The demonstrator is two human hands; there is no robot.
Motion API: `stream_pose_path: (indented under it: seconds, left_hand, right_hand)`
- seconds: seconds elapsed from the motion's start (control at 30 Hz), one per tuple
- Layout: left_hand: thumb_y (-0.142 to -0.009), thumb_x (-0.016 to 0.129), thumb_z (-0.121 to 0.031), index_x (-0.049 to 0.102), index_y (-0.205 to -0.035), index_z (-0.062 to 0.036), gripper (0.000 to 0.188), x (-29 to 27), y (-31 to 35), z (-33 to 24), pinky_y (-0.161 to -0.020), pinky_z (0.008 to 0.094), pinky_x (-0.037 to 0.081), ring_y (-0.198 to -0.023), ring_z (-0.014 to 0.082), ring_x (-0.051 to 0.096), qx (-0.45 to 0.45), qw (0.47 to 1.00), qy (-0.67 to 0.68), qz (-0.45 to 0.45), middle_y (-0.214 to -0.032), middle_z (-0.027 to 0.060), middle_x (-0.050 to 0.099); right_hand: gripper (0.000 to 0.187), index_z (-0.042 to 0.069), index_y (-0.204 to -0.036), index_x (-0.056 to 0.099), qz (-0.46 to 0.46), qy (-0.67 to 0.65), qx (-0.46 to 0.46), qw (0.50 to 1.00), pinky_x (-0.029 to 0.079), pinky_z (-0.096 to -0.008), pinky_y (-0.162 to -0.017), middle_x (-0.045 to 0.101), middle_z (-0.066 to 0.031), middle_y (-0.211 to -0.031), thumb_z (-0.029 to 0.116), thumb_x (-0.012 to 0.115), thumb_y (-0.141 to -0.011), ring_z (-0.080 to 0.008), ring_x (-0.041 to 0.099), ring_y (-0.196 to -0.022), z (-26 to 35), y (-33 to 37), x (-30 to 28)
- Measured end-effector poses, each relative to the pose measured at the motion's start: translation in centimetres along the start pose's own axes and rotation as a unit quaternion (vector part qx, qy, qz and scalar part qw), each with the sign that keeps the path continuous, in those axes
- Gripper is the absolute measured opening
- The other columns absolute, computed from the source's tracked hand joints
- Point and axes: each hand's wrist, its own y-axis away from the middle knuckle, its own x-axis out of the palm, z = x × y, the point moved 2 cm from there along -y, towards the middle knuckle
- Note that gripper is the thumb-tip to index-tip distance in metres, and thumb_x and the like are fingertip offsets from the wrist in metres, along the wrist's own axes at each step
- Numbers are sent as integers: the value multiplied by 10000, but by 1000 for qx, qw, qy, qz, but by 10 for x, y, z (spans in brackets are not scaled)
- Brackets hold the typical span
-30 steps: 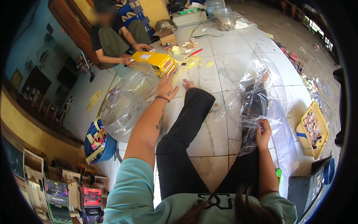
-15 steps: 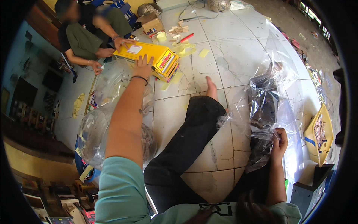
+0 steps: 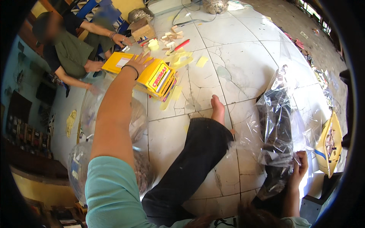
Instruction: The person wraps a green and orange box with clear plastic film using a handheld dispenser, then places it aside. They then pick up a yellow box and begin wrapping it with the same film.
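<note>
A yellow box [image 3: 150,78] with colourful printed panels on its end sits on the tiles, front left of my outstretched leg. My left hand [image 3: 138,64] lies on its top with the fingers spread, beside a white label [image 3: 122,62]. Low on the right, my right hand [image 3: 300,167] is closed on crumpled clear plastic sheeting [image 3: 275,125], which drapes over my right leg. Its fingertips are partly hidden by the folds. Under and beside my left arm bulge large clear plastic bags [image 3: 138,119]; what they hold is hard to make out.
A co-worker [image 3: 70,49] squats at the far left, one hand [image 3: 121,39] near small pieces on the floor. Wooden blocks [image 3: 173,35], a red pen-like stick [image 3: 182,44], yellow scraps [image 3: 202,61] and a cardboard box [image 3: 142,29] lie beyond. A yellow container [image 3: 327,146] stands right.
The co-worker's hand has left the yellow box and reaches toward the small pieces by the cardboard box. My left hand stays on the box; my right still grips the plastic. The view has shifted.
</note>
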Motion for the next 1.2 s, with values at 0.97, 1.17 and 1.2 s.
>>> stream_pose_path:
  seconds: [0.97,1.17,1.2]
  left_hand:
    - [-789,648,-440,595,-1195,-82,544,-1,18,-61,-945,376,445,-1186,272,522,-168,919,265,-238,-1227,124,563]
    - [-898,533,-276,720,-980,-126,254,-30,-30,-134,-768,369,520,-958,241,671,-165,956,220,-98,-999,73,708]
    - [-900,525,-252,721,-979,-130,243,-27,-37,-140,-742,365,525,-925,235,683,-204,943,248,-83,-986,69,714]
  right_hand:
    - [50,14,-878,541,-44,-97,51,993,406,-200,-642,501,-18,-882,16,491,-877,-69,472,-765,-6,7,-8]
    - [62,5,-896,542,-10,-106,43,993,396,-197,-644,503,-23,-903,19,486,-871,-71,471,-786,-4,5,-3]
    - [64,7,-897,542,-19,-92,49,994,397,-198,-644,502,-23,-904,18,485,-870,-72,471,-786,-4,5,-3]
